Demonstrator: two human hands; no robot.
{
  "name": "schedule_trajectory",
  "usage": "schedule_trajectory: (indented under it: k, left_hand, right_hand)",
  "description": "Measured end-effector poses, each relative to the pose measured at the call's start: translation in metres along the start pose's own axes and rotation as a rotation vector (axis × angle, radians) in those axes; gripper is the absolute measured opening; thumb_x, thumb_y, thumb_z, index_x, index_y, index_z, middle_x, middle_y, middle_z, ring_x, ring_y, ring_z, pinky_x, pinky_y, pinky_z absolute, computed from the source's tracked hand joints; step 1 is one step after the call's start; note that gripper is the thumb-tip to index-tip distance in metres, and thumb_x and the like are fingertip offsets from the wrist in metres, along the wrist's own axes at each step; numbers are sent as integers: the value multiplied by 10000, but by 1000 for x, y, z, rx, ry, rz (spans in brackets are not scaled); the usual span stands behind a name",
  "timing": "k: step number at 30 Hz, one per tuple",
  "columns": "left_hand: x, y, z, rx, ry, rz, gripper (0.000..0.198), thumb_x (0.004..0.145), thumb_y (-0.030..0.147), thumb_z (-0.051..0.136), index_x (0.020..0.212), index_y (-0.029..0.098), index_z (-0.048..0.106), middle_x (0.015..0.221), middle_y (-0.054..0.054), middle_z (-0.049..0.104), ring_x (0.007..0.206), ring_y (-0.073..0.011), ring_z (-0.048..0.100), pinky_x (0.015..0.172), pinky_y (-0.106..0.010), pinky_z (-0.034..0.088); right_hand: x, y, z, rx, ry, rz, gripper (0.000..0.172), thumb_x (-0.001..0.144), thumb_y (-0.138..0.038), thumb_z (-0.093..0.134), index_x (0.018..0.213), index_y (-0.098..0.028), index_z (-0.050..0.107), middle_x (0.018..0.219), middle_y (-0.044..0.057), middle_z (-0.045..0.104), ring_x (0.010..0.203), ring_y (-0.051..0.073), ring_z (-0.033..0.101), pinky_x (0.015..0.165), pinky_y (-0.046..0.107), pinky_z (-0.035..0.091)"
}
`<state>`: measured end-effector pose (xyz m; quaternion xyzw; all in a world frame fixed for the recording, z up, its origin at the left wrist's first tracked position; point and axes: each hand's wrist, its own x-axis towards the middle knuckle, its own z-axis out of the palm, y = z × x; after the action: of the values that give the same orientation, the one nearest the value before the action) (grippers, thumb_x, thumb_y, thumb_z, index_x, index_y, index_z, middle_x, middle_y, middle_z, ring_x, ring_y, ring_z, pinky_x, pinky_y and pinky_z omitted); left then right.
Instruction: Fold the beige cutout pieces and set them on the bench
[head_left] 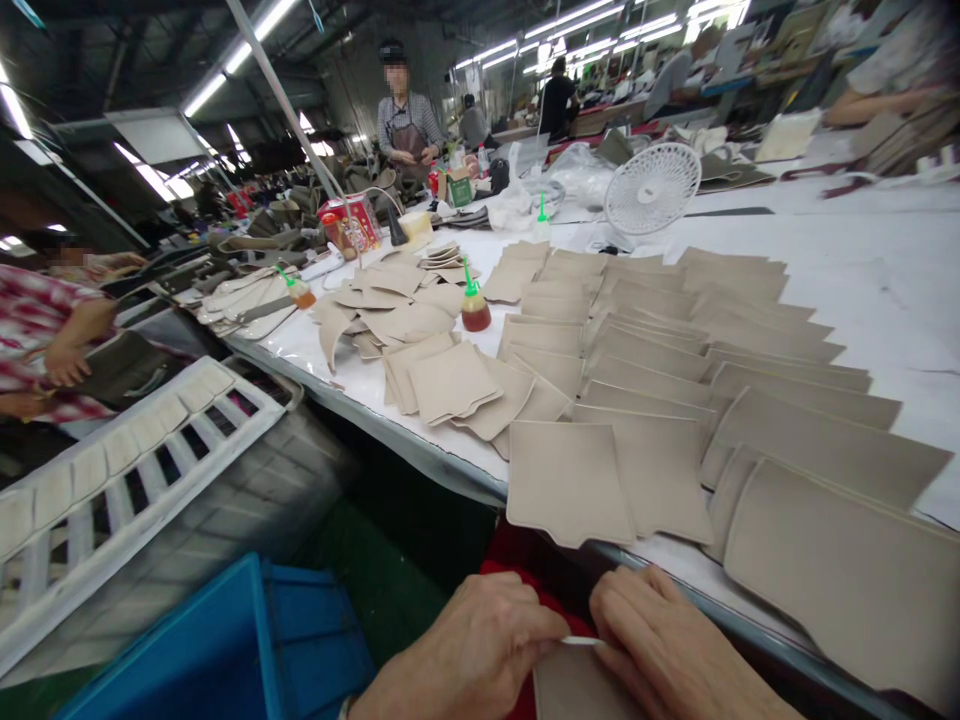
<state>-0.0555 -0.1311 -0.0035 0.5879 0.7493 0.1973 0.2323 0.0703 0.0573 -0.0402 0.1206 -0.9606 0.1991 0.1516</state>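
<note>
Low in the head view, my left hand [484, 635] pinches the top edge of a beige leather-like panel [577, 688]. Its fingers are closed on the left end of a pale strip [581, 641] along that edge. On the other side my right hand [660, 635] is closed on the same edge, thumb and fingers pressed together. The panel's lower part runs out of the picture, over something red [517, 550]. Just beyond my hands, a flat beige panel [566, 480] overhangs the table's front edge, beside rows of overlapping similar panels [652, 380].
A glue bottle [475, 312] with a green nozzle stands among loose pieces on the white table [885, 270]. A white fan [654, 188] is further back. At left are a blue crate [225, 640] and a white slatted rack [150, 470]. Co-workers are at left and behind.
</note>
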Motion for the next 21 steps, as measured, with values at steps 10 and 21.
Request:
schedule_trajectory:
  k: [10, 21]
  left_hand:
    - [14, -1, 21, -201, 198, 87, 294, 1015, 262, 523, 834, 143, 721, 733, -22, 699, 692, -143, 579, 643, -261, 374]
    - [15, 3, 15, -240, 205, 77, 577, 1056, 494, 314, 805, 169, 719, 695, -44, 671, 670, -157, 579, 627, -283, 381]
  right_hand:
    - [5, -9, -27, 177, -98, 125, 199, 944, -72, 499, 858, -246, 458, 863, -4, 634, 795, 207, 607, 738, 350, 471]
    - [14, -7, -48, 291, -244, 174, 248, 1039, -265, 498, 822, -220, 608, 853, 19, 690, 820, 197, 628, 853, 369, 475]
